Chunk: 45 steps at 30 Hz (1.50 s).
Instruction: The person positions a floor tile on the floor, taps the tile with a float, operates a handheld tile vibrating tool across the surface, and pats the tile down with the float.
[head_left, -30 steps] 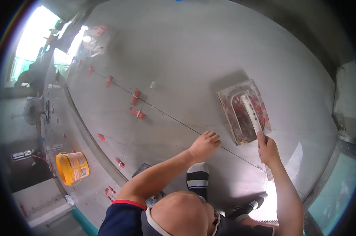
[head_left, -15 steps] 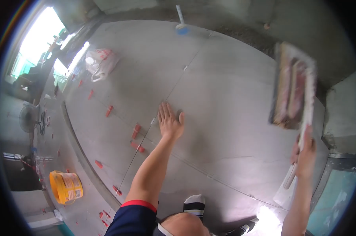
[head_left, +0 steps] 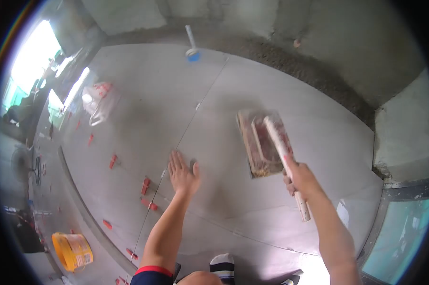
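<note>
My left hand (head_left: pixel 183 175) lies flat on a large grey floor tile (head_left: pixel 328 142), fingers stretched out beside a thin joint. My right hand (head_left: pixel 300 180) is wrapped round the long pale handle (head_left: pixel 277 137) of a flat block tool (head_left: pixel 259 161), which has a dirty reddish-brown back. This block is over the middle of the same tile; I cannot tell whether it touches the surface. To the left of my left hand, red tile-levelling wedges (head_left: pixel 145 184) sit along the joints, and a small white clip (head_left: pixel 199 104) stands in the joint farther off.
A yellow bucket (head_left: pixel 72 251) lies tilted at the lower left. A white plastic bag (head_left: pixel 99 102) rests on the tiles at the upper left. A pale upright pipe (head_left: pixel 191 38) rises at the far edge. My striped sock (head_left: pixel 222 268) shows below. A glazed panel (head_left: pixel 399 237) stands at the right.
My right hand has swung the block tool from the far right to over the middle of the tile. My left hand stays flat by the joint. The view has shifted slightly.
</note>
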Each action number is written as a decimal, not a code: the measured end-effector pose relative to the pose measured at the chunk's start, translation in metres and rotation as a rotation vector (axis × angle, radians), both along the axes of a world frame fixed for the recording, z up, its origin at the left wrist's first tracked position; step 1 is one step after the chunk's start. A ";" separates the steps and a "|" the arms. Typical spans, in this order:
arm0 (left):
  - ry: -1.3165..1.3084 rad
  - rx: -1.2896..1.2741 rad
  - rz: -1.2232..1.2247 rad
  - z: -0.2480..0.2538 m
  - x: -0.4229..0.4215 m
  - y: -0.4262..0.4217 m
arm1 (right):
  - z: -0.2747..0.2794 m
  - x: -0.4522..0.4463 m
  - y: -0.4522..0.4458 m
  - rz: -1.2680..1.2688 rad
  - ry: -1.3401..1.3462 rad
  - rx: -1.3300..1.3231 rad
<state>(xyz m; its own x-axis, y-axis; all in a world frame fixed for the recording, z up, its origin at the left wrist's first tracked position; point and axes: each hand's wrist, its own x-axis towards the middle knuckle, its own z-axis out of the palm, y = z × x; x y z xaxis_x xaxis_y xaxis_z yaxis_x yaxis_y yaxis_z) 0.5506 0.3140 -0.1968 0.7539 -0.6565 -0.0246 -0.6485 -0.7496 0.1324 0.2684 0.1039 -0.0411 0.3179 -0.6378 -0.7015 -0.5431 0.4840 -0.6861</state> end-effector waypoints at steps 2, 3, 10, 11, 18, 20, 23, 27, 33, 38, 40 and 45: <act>0.001 0.000 0.007 -0.003 -0.001 0.002 | 0.047 -0.001 -0.027 -0.076 -0.042 -0.127; 0.002 -0.002 0.004 -0.003 -0.001 0.003 | 0.065 -0.001 -0.043 -0.121 -0.057 -0.249; -0.008 0.014 -0.022 -0.005 0.001 0.003 | -0.001 0.015 -0.096 -0.253 0.117 -0.648; -0.003 0.015 -0.022 -0.003 0.001 0.004 | -0.038 0.017 -0.087 -0.176 0.265 -0.591; -0.010 -0.068 -0.005 -0.006 -0.004 0.001 | -0.086 0.023 -0.022 0.091 0.262 -0.180; -0.021 -0.062 0.007 -0.011 -0.006 -0.015 | -0.073 0.022 -0.023 0.032 0.150 -0.138; -0.029 -0.068 -0.053 -0.011 -0.002 -0.043 | -0.055 0.023 -0.048 -0.013 0.069 -0.193; -0.003 -0.089 -0.089 -0.004 0.007 -0.050 | 0.032 0.025 -0.093 -0.088 0.012 -0.335; -0.010 -0.040 -0.093 -0.008 0.009 -0.052 | 0.042 0.026 -0.113 -0.159 0.157 -0.609; -0.012 -0.077 -0.092 0.001 0.011 -0.061 | -0.071 0.022 -0.053 0.134 0.468 -0.324; 0.023 -0.099 -0.059 0.006 0.005 -0.055 | -0.063 0.022 -0.052 0.183 0.326 -0.221; -0.026 -0.120 -0.065 -0.006 0.007 -0.051 | 0.034 0.055 -0.053 0.111 0.019 -0.243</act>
<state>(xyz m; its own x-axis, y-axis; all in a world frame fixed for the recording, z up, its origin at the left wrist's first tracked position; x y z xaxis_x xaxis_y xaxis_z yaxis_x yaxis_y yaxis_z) 0.5575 0.2634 -0.2026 0.7091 -0.7010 0.0764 -0.6995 -0.6857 0.2012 0.3237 0.0513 -0.0076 0.3838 -0.7500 -0.5387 -0.5975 0.2431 -0.7641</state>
